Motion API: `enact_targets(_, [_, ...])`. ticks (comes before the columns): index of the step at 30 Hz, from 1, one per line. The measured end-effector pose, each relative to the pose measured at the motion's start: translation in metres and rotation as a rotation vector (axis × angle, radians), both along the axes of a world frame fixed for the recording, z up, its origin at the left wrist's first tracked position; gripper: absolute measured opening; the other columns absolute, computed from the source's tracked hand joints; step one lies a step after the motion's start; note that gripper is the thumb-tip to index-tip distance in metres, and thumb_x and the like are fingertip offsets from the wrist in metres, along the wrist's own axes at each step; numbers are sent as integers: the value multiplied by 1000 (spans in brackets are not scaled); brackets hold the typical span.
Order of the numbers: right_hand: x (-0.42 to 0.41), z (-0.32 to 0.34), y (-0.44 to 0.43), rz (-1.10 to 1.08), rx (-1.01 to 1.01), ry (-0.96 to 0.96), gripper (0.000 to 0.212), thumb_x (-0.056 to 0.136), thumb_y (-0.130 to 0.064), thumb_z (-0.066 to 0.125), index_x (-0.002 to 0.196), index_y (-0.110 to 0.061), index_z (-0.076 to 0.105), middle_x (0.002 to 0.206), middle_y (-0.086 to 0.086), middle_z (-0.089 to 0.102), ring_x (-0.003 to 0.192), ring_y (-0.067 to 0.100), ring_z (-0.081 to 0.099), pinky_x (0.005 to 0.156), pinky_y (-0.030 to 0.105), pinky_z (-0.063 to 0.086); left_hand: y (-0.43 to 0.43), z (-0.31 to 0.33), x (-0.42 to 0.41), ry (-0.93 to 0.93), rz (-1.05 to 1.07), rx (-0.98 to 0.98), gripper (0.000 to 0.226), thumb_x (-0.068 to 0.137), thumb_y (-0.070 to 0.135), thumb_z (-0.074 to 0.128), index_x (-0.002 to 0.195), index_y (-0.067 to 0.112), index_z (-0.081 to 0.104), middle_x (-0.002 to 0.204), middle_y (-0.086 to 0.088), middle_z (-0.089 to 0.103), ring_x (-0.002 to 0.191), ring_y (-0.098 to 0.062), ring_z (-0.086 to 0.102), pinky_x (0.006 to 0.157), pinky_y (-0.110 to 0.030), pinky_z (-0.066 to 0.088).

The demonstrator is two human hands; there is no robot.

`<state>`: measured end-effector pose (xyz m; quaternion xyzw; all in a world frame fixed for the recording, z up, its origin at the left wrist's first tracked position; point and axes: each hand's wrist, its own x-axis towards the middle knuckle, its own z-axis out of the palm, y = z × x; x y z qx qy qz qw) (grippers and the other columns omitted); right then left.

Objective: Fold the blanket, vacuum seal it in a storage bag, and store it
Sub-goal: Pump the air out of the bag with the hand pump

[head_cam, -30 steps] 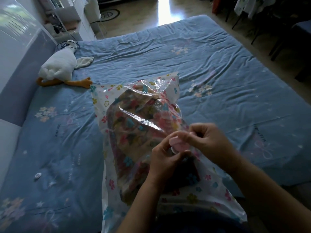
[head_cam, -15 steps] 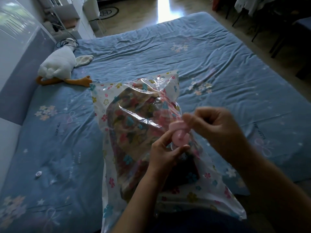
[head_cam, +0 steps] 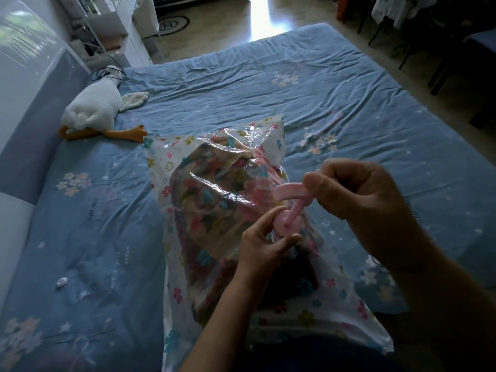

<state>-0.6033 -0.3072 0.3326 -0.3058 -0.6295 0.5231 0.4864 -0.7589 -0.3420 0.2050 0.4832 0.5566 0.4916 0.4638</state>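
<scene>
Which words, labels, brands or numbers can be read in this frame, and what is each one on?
No text here can be read.
Bedsheet: small dark lettering left of the storage bag and again beside the right hand, too blurred to read.
Round floor mat: a dark emblem, not legible.
Storage bag: only flower prints, no lettering visible.

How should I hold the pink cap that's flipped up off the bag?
Pinch the pink cap by its rim, coming from the right, as the right hand does. It stands tipped up on a short strap, its edge free; the left hand pinches the valve below.
</scene>
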Motion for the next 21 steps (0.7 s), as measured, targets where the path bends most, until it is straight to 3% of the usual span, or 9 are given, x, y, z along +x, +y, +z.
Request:
enact_targets(2, [1,-7,1,-10,22,-17,44,86,-22,66,54,-2,42,49,-10,37,45,1,31,46,11,29,2,0,1,6,13,5,57,73,12,86,126,13,64,118,0,71,112,-13,66,95,-29,53])
enact_targets(7, [-4,-71,4,-119,-96,-403,45,81,-43,69,52,-18,47,45,-12,38,45,1,32,48,22,30,2,0,5,14,32,21,54,73,9,85,123,13,66,114,1,73,110,-14,67,96,-34,53])
enact_targets(9, [-5,-55,4,-123,-39,-364,52,80,-46,71,52,-8,49,46,-9,39,45,3,33,47,22,30,3,1,3,17,26,35,50,74,11,85,120,14,67,113,1,73,109,-15,68,95,-36,54])
enact_targets(12, [-2,-2,-1,-65,36,-114,55,81,-33,71,60,14,48,46,-9,40,45,-1,34,45,13,29,3,0,2,-10,24,23,55,73,10,85,125,9,64,116,-2,72,109,-15,67,94,-34,54])
enact_targets(15, [2,5,-1,-27,71,-5,51,82,-25,71,58,12,45,47,-11,40,44,-4,36,45,9,30,3,0,3,-26,20,5,61,73,12,86,129,12,62,120,-3,71,113,-17,66,99,-36,52])
enact_targets(18, [-5,-39,2,-54,-51,-232,44,86,-29,68,56,-3,47,48,-12,40,46,0,33,47,15,31,2,0,5,1,12,29,51,74,11,85,121,18,66,114,1,73,109,-15,68,95,-34,53])
enact_targets(21, [-6,-66,5,-77,-116,-438,40,77,-42,65,54,-13,49,46,-12,40,45,1,34,48,20,31,-1,-1,4,3,29,19,53,74,11,84,123,19,65,117,1,72,113,-15,66,97,-36,53])
